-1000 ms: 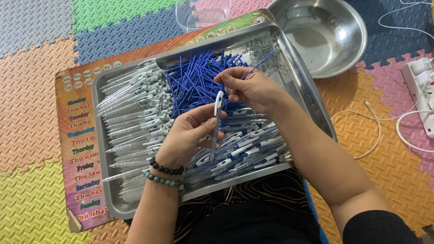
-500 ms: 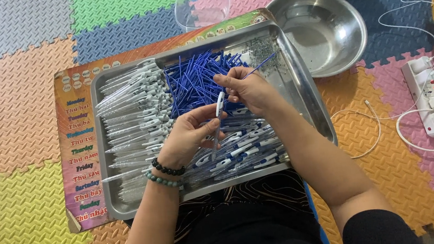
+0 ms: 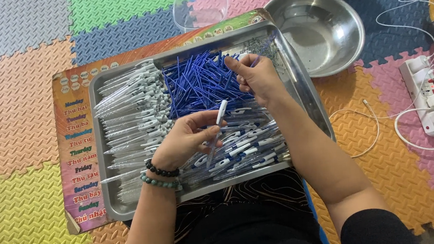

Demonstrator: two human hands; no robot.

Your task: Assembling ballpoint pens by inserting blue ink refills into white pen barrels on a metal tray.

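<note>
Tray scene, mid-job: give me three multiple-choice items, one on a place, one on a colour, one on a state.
1. Where does the steel bowl sit?
A. beyond the tray's far right corner
B. inside the tray
C. on the person's lap

2. What colour are the thin refills heaped in the tray?
A. red
B. blue
C. green

3. What is the left hand doing?
A. lying flat on the mat
B. gripping the bowl
C. holding a clear pen barrel

Answers:
1 A, the bowl rests on the foam mat past the tray's far right corner.
2 B, the heap in the tray's middle is blue.
3 C, its fingers close round a barrel with a white tip, while the right hand pinches a refill over the heap.
</note>
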